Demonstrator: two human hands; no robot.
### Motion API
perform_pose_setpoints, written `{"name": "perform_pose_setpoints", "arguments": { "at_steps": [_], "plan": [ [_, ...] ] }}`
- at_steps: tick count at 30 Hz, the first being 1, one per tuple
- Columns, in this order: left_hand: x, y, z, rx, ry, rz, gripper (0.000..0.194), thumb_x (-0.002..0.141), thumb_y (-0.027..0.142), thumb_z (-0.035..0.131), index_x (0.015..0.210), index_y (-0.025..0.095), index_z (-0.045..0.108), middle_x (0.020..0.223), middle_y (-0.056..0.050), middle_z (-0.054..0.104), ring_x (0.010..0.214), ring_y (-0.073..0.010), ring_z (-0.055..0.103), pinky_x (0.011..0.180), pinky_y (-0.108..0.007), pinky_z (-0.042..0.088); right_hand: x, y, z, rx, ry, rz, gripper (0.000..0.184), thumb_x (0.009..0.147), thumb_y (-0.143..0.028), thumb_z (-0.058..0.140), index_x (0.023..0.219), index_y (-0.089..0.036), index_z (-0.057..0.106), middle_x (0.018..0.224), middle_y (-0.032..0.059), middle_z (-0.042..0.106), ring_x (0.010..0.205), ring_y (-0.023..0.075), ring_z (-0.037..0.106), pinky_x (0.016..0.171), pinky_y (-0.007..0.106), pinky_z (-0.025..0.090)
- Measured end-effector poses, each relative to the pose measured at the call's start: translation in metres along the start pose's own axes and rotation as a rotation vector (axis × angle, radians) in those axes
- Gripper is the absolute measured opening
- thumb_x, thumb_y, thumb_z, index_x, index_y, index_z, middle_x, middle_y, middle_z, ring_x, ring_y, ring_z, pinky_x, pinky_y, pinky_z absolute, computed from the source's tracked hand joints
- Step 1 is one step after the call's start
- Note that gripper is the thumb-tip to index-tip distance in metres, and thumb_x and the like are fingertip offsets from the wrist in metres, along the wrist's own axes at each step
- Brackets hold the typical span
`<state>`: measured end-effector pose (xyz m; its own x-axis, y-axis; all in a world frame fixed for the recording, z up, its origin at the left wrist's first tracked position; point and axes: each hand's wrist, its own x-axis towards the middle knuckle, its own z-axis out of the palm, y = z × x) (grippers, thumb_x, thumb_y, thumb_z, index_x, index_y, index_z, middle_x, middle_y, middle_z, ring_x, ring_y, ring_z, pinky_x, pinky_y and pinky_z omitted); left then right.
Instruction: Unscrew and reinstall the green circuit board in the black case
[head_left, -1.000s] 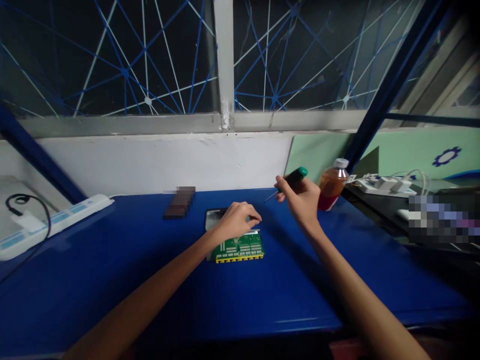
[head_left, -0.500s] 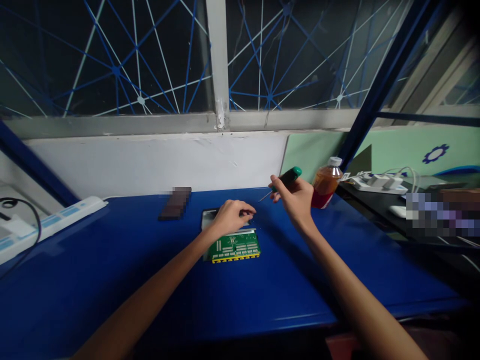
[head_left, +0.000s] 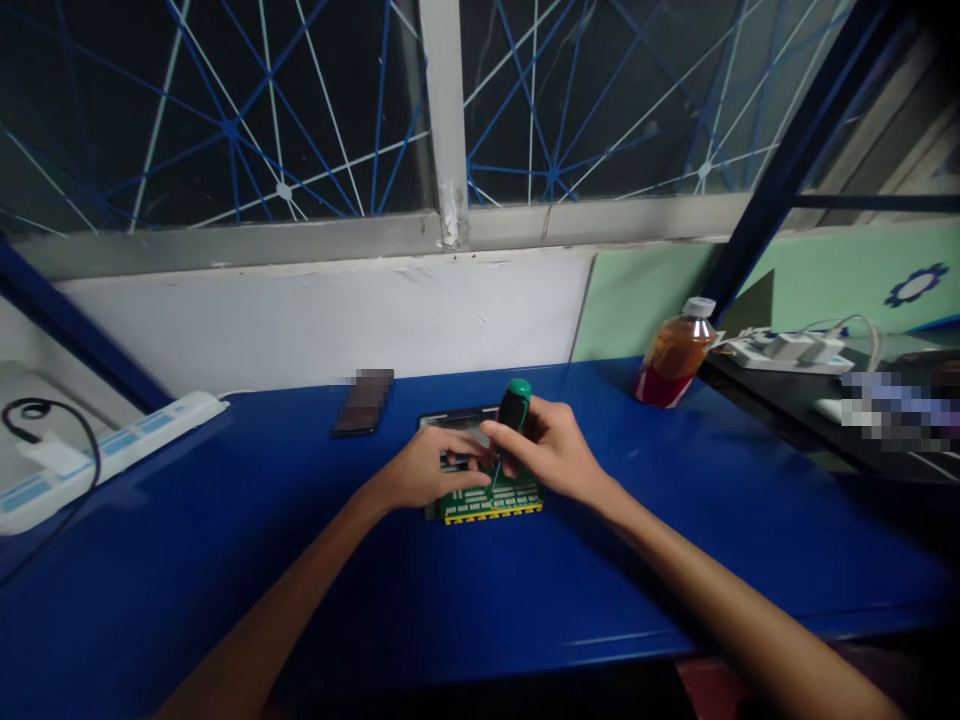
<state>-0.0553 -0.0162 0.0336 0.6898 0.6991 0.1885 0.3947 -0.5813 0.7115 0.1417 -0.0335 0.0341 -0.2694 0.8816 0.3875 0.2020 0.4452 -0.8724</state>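
Note:
A green circuit board (head_left: 495, 503) with a yellow front edge lies on the blue table (head_left: 225, 560), on top of a grey metal tray (head_left: 454, 420). My right hand (head_left: 547, 455) is closed round a green-handled screwdriver (head_left: 512, 410), held nearly upright with its tip down on the board. My left hand (head_left: 424, 470) rests on the board's left part, fingers curled and pressing it down. Both hands hide most of the board's far half.
A dark phone (head_left: 363, 403) lies behind the board to the left. A white power strip (head_left: 112, 445) with a black cable sits at the far left. A bottle of orange liquid (head_left: 673, 355) stands at the back right, near another power strip (head_left: 787, 350) on a dark side table.
My right hand has come down from the air at the right and set the screwdriver upright on the board. My left hand has stayed on the board.

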Motion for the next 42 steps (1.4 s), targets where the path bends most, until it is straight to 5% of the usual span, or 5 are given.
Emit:
{"name": "perform_pose_setpoints", "arguments": {
  "at_steps": [14,23,42],
  "plan": [
    [0.0,-0.01,0.005,0.029,-0.03,0.046,0.017,0.077,0.026,0.068,0.091,0.02,0.075,0.09,-0.006,0.074,0.079,-0.0189,0.067,0.073,-0.031,0.052,-0.001,0.0,0.0,-0.143,-0.017,-0.037,0.029,0.082,-0.045,0.063,0.071,-0.02,0.051,0.053,-0.002,0.058,0.049,0.012,0.054,0.047,0.026,0.039],
    [-0.003,-0.021,0.014,0.321,-0.037,0.14,0.066,0.06,0.049,0.081,0.119,0.027,0.063,0.121,-0.01,0.057,0.11,-0.0318,0.053,0.094,-0.048,0.042,-0.003,-0.004,0.0,-0.135,-0.035,-0.057,0.027,0.081,-0.042,0.064,0.072,-0.019,0.054,0.05,-0.0029,0.058,0.046,0.0116,0.055,0.046,0.025,0.04],
    [-0.004,-0.02,0.016,0.453,-0.065,0.075,0.057,0.064,0.056,0.075,0.114,0.029,0.063,0.113,-0.007,0.059,0.107,-0.0311,0.053,0.091,-0.048,0.038,-0.003,0.0,0.0,-0.181,-0.02,-0.117,0.023,0.081,-0.037,0.065,0.073,-0.017,0.057,0.053,-0.0026,0.057,0.048,0.0108,0.053,0.047,0.024,0.039]
  ]
}}
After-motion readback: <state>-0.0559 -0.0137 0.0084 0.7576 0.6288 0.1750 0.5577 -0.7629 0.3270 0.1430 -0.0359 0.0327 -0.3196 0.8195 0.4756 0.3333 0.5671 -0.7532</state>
